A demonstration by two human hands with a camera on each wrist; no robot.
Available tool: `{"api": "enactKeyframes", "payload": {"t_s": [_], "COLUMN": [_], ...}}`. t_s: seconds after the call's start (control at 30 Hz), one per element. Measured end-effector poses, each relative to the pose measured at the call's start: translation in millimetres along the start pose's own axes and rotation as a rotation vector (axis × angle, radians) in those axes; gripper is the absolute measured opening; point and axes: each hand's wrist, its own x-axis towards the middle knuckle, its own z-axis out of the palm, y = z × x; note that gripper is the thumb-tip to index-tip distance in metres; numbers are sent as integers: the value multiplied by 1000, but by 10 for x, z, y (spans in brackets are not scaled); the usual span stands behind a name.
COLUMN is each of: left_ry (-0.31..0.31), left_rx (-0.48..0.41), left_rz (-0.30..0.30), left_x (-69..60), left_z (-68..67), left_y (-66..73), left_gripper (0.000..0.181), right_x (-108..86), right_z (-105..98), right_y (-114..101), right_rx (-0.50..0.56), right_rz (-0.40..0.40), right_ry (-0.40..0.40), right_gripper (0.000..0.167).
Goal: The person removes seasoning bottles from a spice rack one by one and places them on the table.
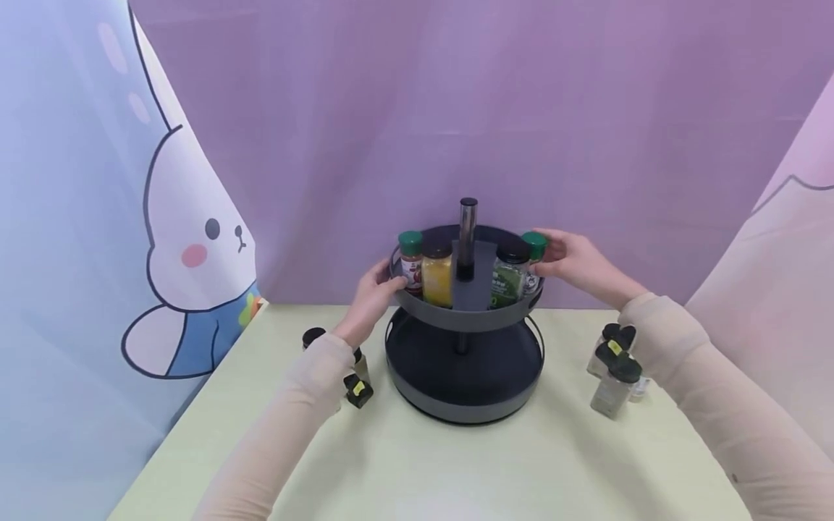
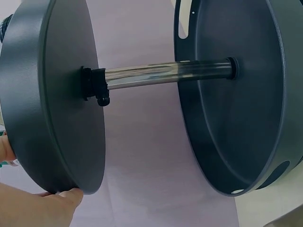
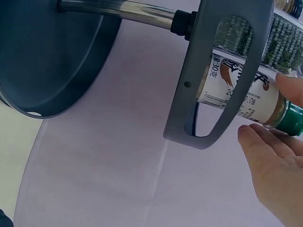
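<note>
Two-tier rack, dark grey and round, stands upright on the pale table, centred before us. Nearest to us, our cream sleeves reach in over the table from both sides. Right of the rack, beside our right sleeve, we see a cluster of black-capped jars, some tilted; left of it, partly hidden by our left arm, sits another group of dark-lidded containers, one bearing a yellow mark. The lower tier shows its bare dark floor.

Above it, our left hand grips the left edge of the upper tier, fingers bent around its wall and underside. Our right hand is partly curled at the opposite side, thumb and fingers on either side of a green-capped jar; we cannot tell whether they press on it.

Also in that tier we find a red-labelled jar with a green cap, a yellow-filled jar, and a jar of green flakes. A shiny post rises between them. Behind everything hangs purple cloth, with a printed rabbit on the blue panel at left.
</note>
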Motion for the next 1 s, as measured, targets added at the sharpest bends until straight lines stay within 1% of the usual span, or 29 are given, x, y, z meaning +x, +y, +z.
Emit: {"api": "enactKeyframes", "payload": {"t_s": [0.1,0.2,0.4,0.53,0.63,0.73,0.87,1.0], "left_ry": [3,11,28,31,41,43,38,38], "left_rx": [-4,-12,-54,-66,-69,-75,-75,-77], "left_rz": [-6,-12,-3,-13,-17,-8,-2,2], "left_x": [-5,-19,-42,-45,-46,-51,-53,-37], "left_z": [6,4,15,41,56,70,85,87], "left_y": [15,28,42,37,40,39,45,65], "left_gripper": [66,66,66,65,64,63,63,63], "right_x": [12,25,53,55,48,29,-1,-7], "right_z": [19,39,62,62,47,30,13,-10], "right_y": [9,10,5,22,32,34,21,-17], "right_rx": [1,17,34,45,46,53,79,91], "right_rz": [-3,-6,19,39,35,42,68,68], "right_ry": [-7,-19,11,29,26,33,63,89], "right_gripper": [60,58,54,52,52,52,54,57]}}
